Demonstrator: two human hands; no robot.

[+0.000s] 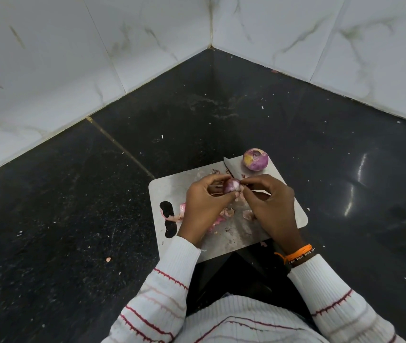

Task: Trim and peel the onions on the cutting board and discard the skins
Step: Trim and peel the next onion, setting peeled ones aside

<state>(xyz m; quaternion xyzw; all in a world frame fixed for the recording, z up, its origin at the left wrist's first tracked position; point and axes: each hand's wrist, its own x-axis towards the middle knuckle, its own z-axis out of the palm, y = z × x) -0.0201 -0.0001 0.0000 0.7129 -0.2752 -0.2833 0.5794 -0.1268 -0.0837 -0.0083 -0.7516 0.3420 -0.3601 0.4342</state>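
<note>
At frame centre, left hand (204, 201) cups a small purple onion (232, 186) steady while right hand (266, 201) pinches its skin (knife underneath) above the steel cutting board (172, 189).

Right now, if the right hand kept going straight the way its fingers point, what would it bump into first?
The right hand points left toward the small onion, which its fingers already pinch. Just beyond waits the left hand, holding that onion from the other side.

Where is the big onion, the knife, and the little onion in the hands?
big onion (256, 159), head view, its purple side.
knife (231, 167), head view, middle of the blade.
little onion (232, 186), head view, its bare front between the fingers.
</note>
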